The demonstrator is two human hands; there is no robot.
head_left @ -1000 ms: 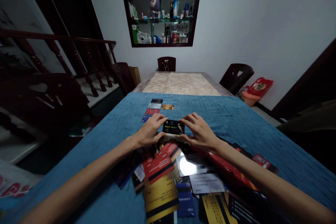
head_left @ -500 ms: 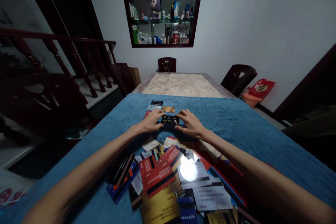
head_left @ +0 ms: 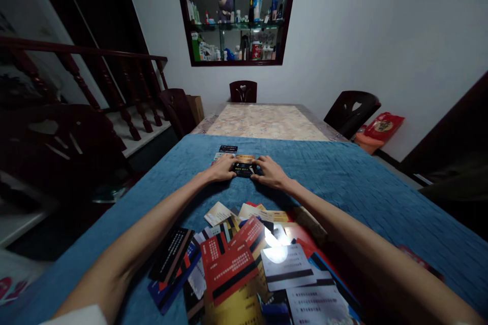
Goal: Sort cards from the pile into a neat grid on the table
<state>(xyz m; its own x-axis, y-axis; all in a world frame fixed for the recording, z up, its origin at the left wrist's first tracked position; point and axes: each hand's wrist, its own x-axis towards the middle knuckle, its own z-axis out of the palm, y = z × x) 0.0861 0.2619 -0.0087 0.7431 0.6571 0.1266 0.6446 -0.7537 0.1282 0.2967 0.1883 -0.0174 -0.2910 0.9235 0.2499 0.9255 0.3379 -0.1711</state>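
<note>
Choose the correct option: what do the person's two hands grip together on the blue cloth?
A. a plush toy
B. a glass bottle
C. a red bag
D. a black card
D: the left hand and right hand pinch the ends of a black card lying on the blue cloth.

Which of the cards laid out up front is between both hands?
The black card, pinched between left hand and right hand; the gold card lies just beyond it, untouched.

The table (head_left: 267, 119) had a blue cloth (head_left: 343, 177) over its near half, with a messy pile of cards (head_left: 244, 259) up front and a few neat cards (head_left: 229, 150) further back.
</note>
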